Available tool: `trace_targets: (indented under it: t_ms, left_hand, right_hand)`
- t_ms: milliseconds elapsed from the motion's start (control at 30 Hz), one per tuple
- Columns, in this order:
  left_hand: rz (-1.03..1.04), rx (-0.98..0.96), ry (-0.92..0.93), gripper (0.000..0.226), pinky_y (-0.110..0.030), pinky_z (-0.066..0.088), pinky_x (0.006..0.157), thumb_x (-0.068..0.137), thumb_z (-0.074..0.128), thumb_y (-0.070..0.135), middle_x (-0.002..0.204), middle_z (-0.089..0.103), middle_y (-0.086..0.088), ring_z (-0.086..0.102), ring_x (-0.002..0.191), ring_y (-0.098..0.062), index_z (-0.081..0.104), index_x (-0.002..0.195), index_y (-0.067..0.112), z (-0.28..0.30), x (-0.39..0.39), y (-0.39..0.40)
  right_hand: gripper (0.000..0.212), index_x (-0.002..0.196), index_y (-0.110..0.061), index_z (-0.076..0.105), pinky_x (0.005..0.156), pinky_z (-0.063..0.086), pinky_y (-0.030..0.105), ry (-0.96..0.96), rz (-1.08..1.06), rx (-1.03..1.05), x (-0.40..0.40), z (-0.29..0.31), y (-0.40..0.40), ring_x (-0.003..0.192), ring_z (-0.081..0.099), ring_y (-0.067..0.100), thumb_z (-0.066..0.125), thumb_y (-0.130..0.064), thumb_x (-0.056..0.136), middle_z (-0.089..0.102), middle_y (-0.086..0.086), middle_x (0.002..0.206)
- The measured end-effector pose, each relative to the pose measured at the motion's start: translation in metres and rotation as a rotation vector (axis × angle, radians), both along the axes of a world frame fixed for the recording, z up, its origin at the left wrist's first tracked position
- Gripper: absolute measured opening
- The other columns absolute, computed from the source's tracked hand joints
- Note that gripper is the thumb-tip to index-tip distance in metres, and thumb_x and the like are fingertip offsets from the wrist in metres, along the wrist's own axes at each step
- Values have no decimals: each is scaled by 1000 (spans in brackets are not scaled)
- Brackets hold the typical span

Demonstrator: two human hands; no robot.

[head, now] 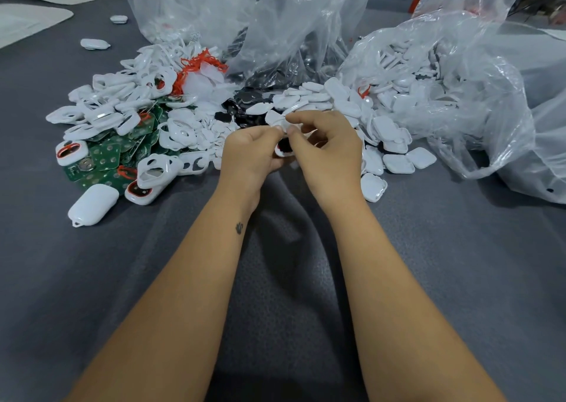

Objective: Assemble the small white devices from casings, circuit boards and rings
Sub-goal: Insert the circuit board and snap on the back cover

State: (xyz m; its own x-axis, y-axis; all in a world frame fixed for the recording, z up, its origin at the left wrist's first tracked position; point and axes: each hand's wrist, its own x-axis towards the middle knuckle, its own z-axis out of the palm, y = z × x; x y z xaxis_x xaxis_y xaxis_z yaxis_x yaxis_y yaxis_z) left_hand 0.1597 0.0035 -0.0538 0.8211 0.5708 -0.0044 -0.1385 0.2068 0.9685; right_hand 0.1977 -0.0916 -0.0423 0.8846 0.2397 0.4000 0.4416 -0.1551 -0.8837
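Both my hands meet at the middle of the table over one small white casing (pixel 283 149) with a dark inside and a red ring at its edge. My left hand (pixel 249 152) grips the casing from the left. My right hand (pixel 326 147) pinches its top edge with thumb and fingers curled. Left of the hands lie green circuit boards (pixel 105 156), white open casings (pixel 157 170) and red rings (pixel 196 64) in a heap. Flat white covers (pixel 398 162) lie to the right. A closed white device (pixel 93 204) rests at the near left.
Clear plastic bags (pixel 444 73) with more white parts stand behind and to the right; another bag (pixel 284 34) holds dark parts. The table has a grey cloth (pixel 291 279). Two loose white pieces (pixel 95 44) lie at the far left, near white sheets (pixel 27 21).
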Motion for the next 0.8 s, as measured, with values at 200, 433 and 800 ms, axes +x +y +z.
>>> trace_targets:
  t_ms: [200, 433, 800]
  left_hand:
    - [-39, 54, 30, 23, -36, 60, 76, 92, 59, 11, 90, 74, -19, 72, 86, -26, 75, 75, 12, 0, 1, 0]
    - [-109, -76, -5, 32, -28, 57, 62, 92, 52, 11, 80, 75, -9, 72, 73, -18, 76, 71, 13, 3, -1, 3]
    - [-182, 40, -10, 29, -22, 57, 65, 91, 63, 10, 76, 74, 2, 70, 72, -10, 77, 68, 20, 1, -2, 3]
  right_hand:
    - [12, 88, -27, 73, 68, 41, 14, -90, -66, -142, 8, -6, -3, 72, 52, 1, 69, -17, 84, 56, -9, 89]
    - [19, 81, -29, 64, 66, 40, 10, -14, -59, -59, 9, -4, -3, 68, 51, -2, 71, -11, 81, 56, -12, 83]
    - [24, 79, -24, 56, 63, 44, 26, 251, -16, 130, 9, 0, -4, 58, 49, 5, 73, -7, 79, 54, -8, 66]
